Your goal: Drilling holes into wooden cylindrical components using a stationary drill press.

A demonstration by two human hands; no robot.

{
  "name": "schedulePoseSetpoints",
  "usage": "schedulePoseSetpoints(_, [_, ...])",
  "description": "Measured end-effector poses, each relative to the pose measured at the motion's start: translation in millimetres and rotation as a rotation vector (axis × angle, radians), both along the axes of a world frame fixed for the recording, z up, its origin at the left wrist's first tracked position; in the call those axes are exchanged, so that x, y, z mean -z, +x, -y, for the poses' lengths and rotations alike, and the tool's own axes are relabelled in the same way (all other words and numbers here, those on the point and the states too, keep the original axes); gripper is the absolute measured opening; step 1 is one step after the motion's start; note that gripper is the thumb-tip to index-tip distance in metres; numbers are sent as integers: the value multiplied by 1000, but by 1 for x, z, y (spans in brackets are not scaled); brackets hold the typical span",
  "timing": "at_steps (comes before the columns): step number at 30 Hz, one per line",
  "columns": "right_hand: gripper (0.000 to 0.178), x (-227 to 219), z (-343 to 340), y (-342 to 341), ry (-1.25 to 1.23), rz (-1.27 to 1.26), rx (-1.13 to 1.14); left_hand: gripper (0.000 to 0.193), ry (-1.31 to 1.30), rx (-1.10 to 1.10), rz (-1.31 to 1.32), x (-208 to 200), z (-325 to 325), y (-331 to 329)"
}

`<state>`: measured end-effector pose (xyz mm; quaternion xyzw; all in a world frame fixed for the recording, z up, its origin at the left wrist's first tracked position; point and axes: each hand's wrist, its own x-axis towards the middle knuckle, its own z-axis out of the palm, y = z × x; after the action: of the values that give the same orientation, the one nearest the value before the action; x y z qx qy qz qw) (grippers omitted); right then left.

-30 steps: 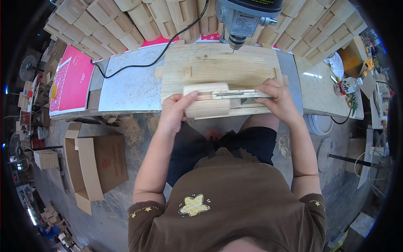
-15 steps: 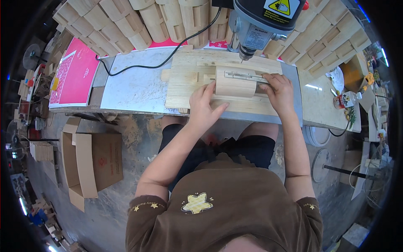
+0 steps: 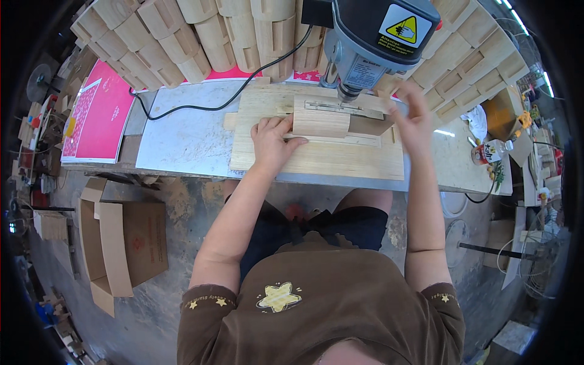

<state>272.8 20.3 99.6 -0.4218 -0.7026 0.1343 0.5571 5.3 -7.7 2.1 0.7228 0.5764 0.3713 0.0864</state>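
A pale wooden cylinder section (image 3: 321, 123) with a rounded side lies across a flat wooden board (image 3: 340, 159) on the bench. On its top sits a narrow metal strip (image 3: 340, 109), below the chuck (image 3: 348, 93) of a drill press (image 3: 377, 45); whether the bit touches it, I cannot tell. My left hand (image 3: 271, 143) grips the cylinder's left end, fingers against the end and thumb along the near side. Raised beside the right end, my right hand (image 3: 415, 121) is somewhat blurred, its fingers apart and nothing visible in them.
Stacked wooden cylinders (image 3: 213, 42) line the back of the bench, with more stacks (image 3: 480, 67) at right. A black cable (image 3: 207, 109) crosses the white sheet (image 3: 182, 137). A plastic bottle (image 3: 491, 151) lies at far right. An opened cardboard box (image 3: 140, 243) stands on the floor at left.
My right hand has let go of the cylinder's right end and lifted away. My left hand has shifted left and stays at the left end. The whole view has shifted slightly.
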Motion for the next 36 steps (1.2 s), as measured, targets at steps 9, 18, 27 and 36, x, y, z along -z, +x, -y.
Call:
schedulePoseSetpoints(9, [32, -141, -66, -22, 124, -8, 145, 44, 39, 2, -3, 0, -1, 4])
schedulePoseSetpoints(18, [23, -124, 21, -26, 188, 452, 455, 43, 32, 0, 5, -2, 0, 5])
schedulePoseSetpoints(27, [19, -46, 55, -37, 184, 113, 312, 48, 0, 2, -12, 0, 0, 6])
schedulePoseSetpoints(36, [21, 25, 31, -34, 261, 96, 275, 51, -4, 9, -20, 1, -2, 5])
